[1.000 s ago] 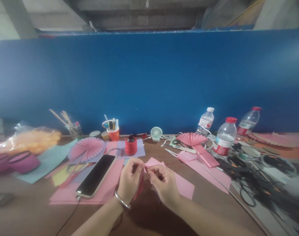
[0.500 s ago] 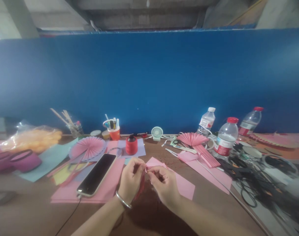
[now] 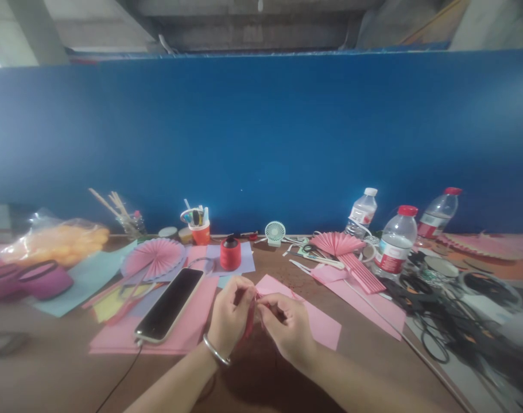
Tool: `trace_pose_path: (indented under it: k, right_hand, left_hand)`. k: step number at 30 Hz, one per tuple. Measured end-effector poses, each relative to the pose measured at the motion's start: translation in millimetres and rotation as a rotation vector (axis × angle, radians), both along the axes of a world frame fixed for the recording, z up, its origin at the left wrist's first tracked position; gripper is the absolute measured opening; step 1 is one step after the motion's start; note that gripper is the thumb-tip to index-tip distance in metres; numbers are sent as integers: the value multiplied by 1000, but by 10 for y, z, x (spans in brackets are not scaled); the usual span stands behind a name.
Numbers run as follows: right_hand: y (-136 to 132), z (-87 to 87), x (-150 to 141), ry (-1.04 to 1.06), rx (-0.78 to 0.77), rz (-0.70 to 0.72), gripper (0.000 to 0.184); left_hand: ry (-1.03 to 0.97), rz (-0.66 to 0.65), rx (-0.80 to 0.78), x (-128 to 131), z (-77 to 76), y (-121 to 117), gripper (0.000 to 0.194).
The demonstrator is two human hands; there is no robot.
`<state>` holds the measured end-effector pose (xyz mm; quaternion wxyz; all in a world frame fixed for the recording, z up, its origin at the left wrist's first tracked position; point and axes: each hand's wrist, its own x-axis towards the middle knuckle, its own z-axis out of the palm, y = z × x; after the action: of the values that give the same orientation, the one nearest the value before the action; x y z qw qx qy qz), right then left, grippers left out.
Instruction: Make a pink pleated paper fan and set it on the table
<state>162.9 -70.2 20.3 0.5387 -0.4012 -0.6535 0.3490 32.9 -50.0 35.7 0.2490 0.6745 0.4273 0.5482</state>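
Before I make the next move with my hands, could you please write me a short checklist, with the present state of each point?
1. Left hand has hold of the red material: ok.
2. Right hand has a secure hold on it too: cannot tell, the fingers hide the contact.
3. Pink sheet fully visible: not ok, the hands cover part of it.
4. Phone apart from the left hand: ok, it lies on the pink paper stack.
5. Red spool standing upright: ok.
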Motion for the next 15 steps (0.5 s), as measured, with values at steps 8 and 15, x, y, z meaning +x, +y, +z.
trace_pose_path:
  k: [8,15]
  right_hand:
    - [-19,49,19,-42,71,7,16]
    - [-32,60,22,-59,70,13,17]
  left_hand:
    - [-3,-52,9,-1,-10,-20,11]
    - [11,-66,30,-5,-42,-11,11]
